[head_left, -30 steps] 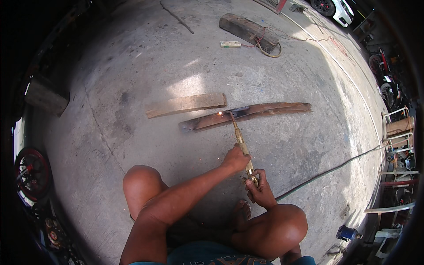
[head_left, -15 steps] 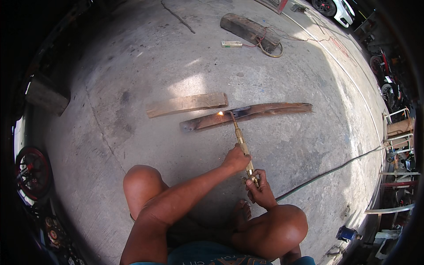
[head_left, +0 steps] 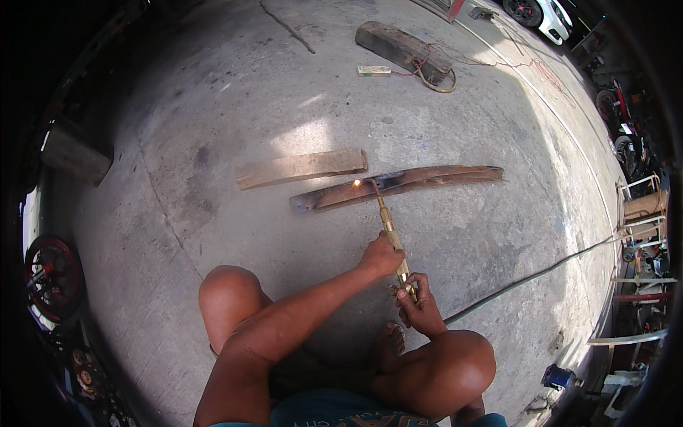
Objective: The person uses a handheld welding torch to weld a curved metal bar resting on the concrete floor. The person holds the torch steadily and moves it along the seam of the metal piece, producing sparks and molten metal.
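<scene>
A brass gas torch (head_left: 387, 219) points away from me, its bent tip over a rusty, channel-shaped steel bar (head_left: 448, 176) on the concrete floor. My left hand (head_left: 382, 256) is wrapped round the middle of the torch handle. At the handle's rear end, my right hand (head_left: 421, 310) pinches around the valve part with thumb and fingers. A small bright orange glow (head_left: 356, 183) shows on the bar just left of the tip. Around it the metal is darkened, and the bar's left end is greyish. Just beyond the bar lies a plain wooden block (head_left: 302, 168).
A green hose (head_left: 526, 280) runs off to the right. Farther away lie a dark timber block (head_left: 402, 53) with a cable loop and a small pale box (head_left: 373, 71). A blue can-like object (head_left: 560, 377) lies at lower right; a red wheel (head_left: 53, 279) stands at left.
The orange glow has shifted very slightly to the right and its sparks look smaller. Both hands keep their hold, and the torch has barely moved.
</scene>
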### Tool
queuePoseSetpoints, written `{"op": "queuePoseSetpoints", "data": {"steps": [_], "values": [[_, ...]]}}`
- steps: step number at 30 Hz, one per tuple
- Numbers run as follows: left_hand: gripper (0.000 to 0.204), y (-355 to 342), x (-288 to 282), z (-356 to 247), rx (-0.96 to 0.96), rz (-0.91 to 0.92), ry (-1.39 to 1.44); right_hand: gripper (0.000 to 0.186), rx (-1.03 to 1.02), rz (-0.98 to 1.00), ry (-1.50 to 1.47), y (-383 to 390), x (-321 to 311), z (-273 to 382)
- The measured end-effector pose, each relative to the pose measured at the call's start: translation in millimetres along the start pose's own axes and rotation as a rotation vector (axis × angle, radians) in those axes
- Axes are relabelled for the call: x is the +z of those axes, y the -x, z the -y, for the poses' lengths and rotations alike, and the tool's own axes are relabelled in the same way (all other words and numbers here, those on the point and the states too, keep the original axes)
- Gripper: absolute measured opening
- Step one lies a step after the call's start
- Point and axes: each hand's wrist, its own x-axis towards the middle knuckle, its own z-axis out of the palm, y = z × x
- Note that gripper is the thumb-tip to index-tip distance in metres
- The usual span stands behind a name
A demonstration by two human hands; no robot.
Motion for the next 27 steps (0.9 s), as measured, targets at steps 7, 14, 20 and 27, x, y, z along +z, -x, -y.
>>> {"op": "queuePoseSetpoints", "data": {"steps": [7,14,20,27], "values": [[0.061,0.3,-1.1,1.9,0.011,-0.012,-0.003,0.031,-0.014,0.018,-0.041,0.1,2.3,4.1],[0.069,-5.4,1.3,10.1,0.067,-0.007,-0.029,0.030,-0.022,0.028,-0.045,0.4,2.3,6.9],[0.069,-2.4,1.0,7.9,0.077,-0.011,-0.021,0.030,-0.023,0.009,-0.029,2.6,2.9,11.0],[0.071,0.4,-2.4,3.7,0.052,0.020,-0.019,0.031,-0.017,0.017,-0.028,1.8,1.9,8.6]]}}
